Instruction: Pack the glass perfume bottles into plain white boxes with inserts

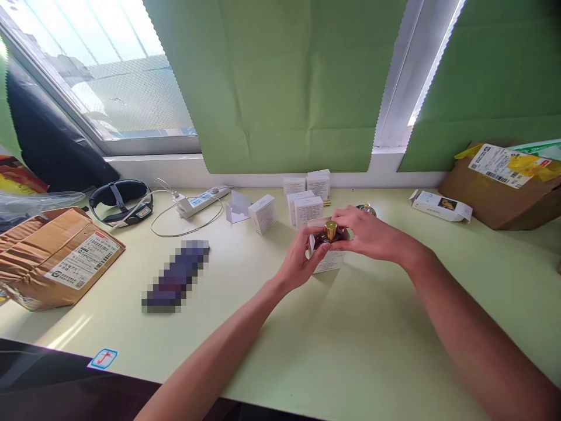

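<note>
A dark perfume-style bottle with a gold cap sits upright at the mouth of a small white box; how deep it goes is hidden. My left hand is closed around the box's left side, its thumb near the bottle's front. From the right, my right hand grips about the bottle's top, fingers behind and thumb in front. Just behind my right hand stands another shiny glass piece with gold on it, partly covered. Several closed white boxes stand beyond my hands.
Another white box and an opened one stand left of the group. Farther left are a power strip with a cable, a black headset, a pixelated dark object and a parcel. A carton and flat white box lie right.
</note>
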Available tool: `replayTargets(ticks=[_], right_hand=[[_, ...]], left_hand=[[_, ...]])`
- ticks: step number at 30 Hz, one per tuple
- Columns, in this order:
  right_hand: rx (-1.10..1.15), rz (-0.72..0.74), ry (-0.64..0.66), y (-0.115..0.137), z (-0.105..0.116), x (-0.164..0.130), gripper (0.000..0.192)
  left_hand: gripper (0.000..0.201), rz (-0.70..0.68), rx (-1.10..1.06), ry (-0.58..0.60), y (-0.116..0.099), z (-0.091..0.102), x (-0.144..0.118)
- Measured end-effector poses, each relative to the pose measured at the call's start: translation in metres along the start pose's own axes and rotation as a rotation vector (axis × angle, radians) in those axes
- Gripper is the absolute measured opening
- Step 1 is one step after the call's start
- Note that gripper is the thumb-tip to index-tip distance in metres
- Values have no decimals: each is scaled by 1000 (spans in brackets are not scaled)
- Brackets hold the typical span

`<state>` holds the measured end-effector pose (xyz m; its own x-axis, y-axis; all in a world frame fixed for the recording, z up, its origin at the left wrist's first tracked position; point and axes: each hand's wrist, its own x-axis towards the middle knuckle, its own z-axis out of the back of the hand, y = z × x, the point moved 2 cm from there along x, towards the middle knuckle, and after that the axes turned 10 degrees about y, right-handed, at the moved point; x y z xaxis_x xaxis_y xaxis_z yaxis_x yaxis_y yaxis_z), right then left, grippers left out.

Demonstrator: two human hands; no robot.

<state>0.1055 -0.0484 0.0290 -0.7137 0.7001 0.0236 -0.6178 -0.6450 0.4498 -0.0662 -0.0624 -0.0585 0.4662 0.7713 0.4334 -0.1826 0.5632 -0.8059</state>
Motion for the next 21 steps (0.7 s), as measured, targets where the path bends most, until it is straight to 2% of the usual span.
replayTargets(ticks=[5, 14, 17, 19, 21], right_hand=[[-81, -80, 32, 14, 2, -8, 16], [-287, -100, 115, 19, -14, -7, 22], [-228, -110, 127, 19, -10, -9, 25], [-97, -81, 141, 16, -1, -12, 28], [62, -79, 94, 6, 11, -16, 30]], left_hand=[[31, -7, -2, 45, -4, 1, 0], [25, 15, 111, 44, -8, 3, 1], [25, 41, 92, 43, -8, 3, 2], [27, 59, 44, 51, -10, 4, 2], [30, 74, -20, 54, -11, 5, 3]])
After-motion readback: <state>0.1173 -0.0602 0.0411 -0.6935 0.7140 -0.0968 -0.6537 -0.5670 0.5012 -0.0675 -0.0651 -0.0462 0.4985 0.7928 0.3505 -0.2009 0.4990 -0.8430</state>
